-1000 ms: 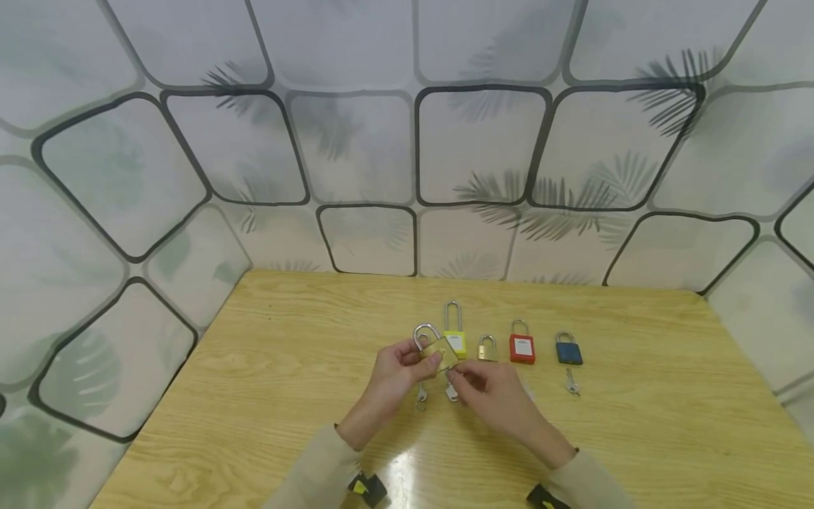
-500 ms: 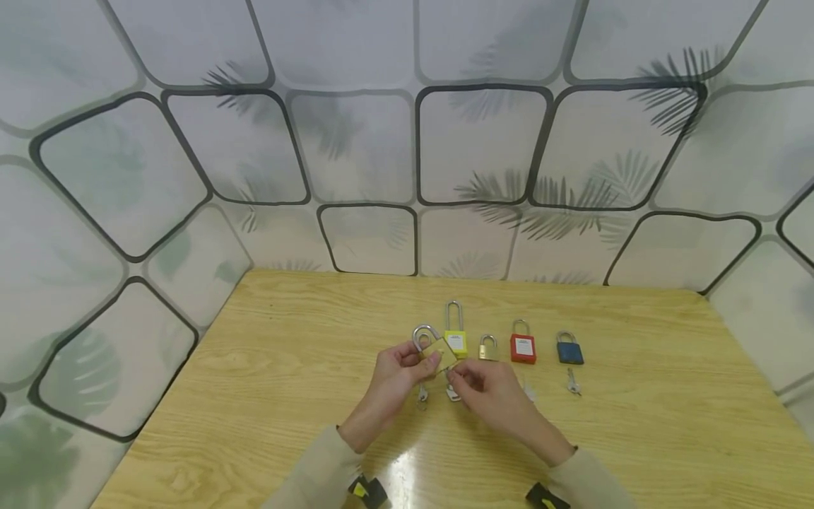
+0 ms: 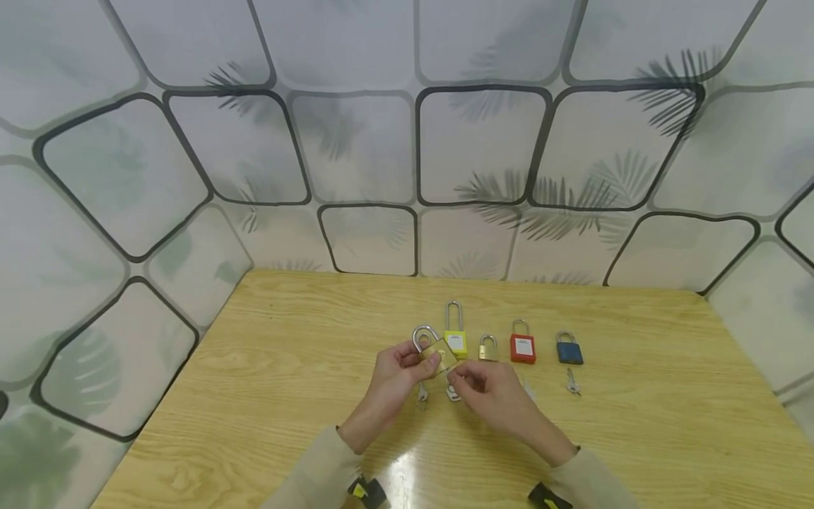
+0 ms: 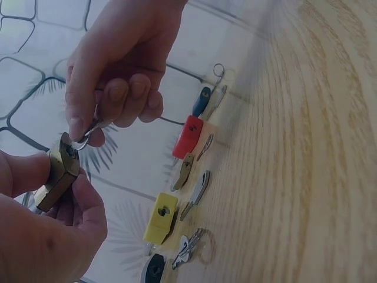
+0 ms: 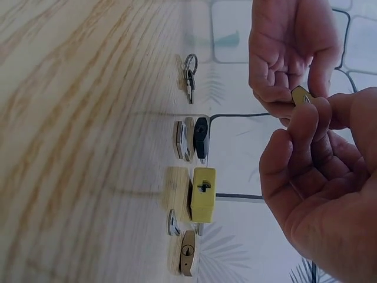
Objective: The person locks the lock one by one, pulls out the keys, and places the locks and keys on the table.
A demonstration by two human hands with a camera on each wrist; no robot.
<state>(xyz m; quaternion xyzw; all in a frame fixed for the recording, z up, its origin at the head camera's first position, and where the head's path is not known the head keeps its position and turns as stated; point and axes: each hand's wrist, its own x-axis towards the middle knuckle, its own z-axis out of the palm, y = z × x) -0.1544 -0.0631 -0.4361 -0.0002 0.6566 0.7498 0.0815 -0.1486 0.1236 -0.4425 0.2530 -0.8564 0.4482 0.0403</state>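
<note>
In the head view my left hand (image 3: 397, 378) holds a brass padlock (image 3: 443, 353) above the table, its steel shackle pointing up and left. Thumb and fingers grip the padlock's body (image 4: 59, 177) in the left wrist view. My right hand (image 3: 492, 392) is close against the lock's lower end. Between its thumb and index finger it pinches a small silver key (image 4: 86, 139), whose tip meets the keyhole face. How deep the key sits cannot be told. The right wrist view shows only the brass end of the lock (image 5: 300, 94), with fingers covering the key.
Behind the hands stand a yellow padlock (image 3: 455, 343), a smaller brass padlock (image 3: 485, 351), a red padlock (image 3: 523, 348) and a blue padlock (image 3: 569, 352). A black padlock (image 4: 154, 269) is partly hidden by the left hand. Keys (image 3: 573, 384) lie before the locks on the wooden table (image 3: 286, 396).
Both hands stay in nearly the same place. The held padlock and the right fingers show only a slight shift.
</note>
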